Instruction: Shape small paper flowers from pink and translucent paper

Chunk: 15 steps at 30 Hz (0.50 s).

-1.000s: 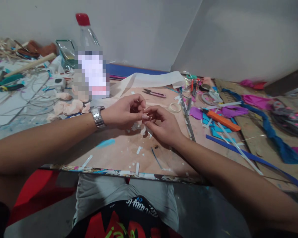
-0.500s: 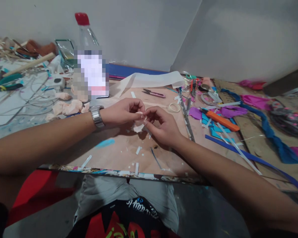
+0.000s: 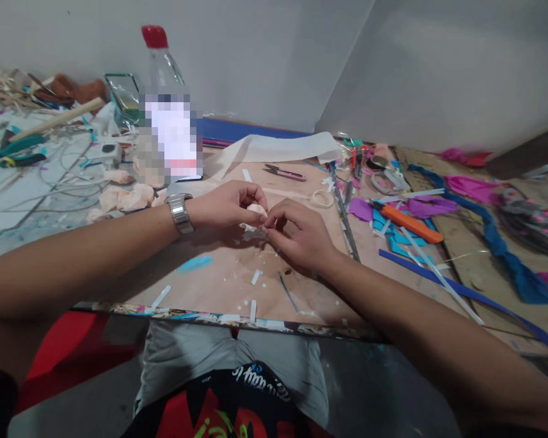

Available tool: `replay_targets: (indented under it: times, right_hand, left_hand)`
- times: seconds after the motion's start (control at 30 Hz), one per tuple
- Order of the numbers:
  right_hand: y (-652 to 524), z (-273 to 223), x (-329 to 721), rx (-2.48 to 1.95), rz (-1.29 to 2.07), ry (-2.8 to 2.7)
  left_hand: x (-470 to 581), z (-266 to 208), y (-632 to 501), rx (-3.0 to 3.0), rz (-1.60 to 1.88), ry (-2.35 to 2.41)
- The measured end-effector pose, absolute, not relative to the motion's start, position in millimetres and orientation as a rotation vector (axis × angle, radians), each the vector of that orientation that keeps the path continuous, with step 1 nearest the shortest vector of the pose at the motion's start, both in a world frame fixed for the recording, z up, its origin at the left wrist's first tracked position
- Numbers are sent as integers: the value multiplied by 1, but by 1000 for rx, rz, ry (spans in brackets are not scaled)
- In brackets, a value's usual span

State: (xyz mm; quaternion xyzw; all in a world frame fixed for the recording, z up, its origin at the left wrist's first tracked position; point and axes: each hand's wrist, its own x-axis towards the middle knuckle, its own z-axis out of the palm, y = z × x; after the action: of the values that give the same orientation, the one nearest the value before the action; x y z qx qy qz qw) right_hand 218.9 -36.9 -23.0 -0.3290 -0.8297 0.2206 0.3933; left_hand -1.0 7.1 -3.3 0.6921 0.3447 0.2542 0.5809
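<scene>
A small crumpled piece of pale peach paper (image 3: 257, 208) is between my two hands above the brown board (image 3: 228, 277). My left hand (image 3: 228, 208) pinches it from the left between thumb and fingers. My right hand (image 3: 304, 234) meets it from the right, thumb and fingertips pressed together at its edge. Its lower edge looks ruffled, and fingers hide part of it. Beyond the hands lie thread snips (image 3: 285, 173) and a roll of pale tape (image 3: 322, 198). Similar crumpled peach pieces (image 3: 128, 198) sit left, behind my left wrist.
A phone (image 3: 176, 137) leans against a red-capped bottle (image 3: 155, 38) at the back. On the right are an orange utility knife (image 3: 408, 222), a blue strip (image 3: 438, 283) and purple scraps. Green-handled pliers (image 3: 21, 147) and cables lie left. White paper (image 3: 278, 148) curls at the back.
The peach paper has turned in my fingers, and its white lower flap no longer hangs as far down. My right fingertips have shifted slightly down. The view has moved a little.
</scene>
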Motion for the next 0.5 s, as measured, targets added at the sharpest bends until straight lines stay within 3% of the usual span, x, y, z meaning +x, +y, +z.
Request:
replay_targets:
  times: [0.5]
  right_hand:
    - [-35,-24,220,-788,517,-2151]
  left_hand:
    - [1,1,3,1465,600,830]
